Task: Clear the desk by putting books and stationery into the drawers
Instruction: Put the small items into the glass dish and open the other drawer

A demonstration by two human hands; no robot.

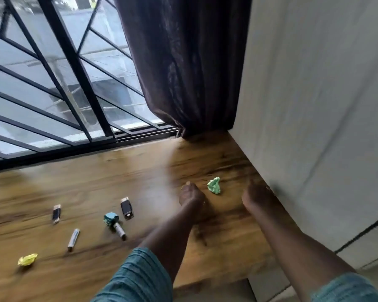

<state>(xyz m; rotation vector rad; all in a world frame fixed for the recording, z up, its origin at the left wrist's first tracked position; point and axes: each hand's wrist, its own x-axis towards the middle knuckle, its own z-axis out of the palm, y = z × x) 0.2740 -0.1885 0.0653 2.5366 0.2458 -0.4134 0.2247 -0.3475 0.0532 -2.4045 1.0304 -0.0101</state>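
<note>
My left hand [191,196] hovers low over the wooden desk [96,182], just left of a crumpled green paper [214,185]. My right hand [256,197] is at the desk's right edge, against the wall, to the right of that paper. Both hands are blurred, so their fingers are unclear, and I see nothing plainly held. Further left lie a crumpled teal paper [111,218], two markers [73,239] [120,231], two small black items [56,213] [126,208] and a crumpled yellow paper [27,259].
A barred window [52,83] runs along the desk's far edge, and a dark curtain [183,62] hangs in the corner. A pale wall [314,105] bounds the desk on the right. No drawer is in view.
</note>
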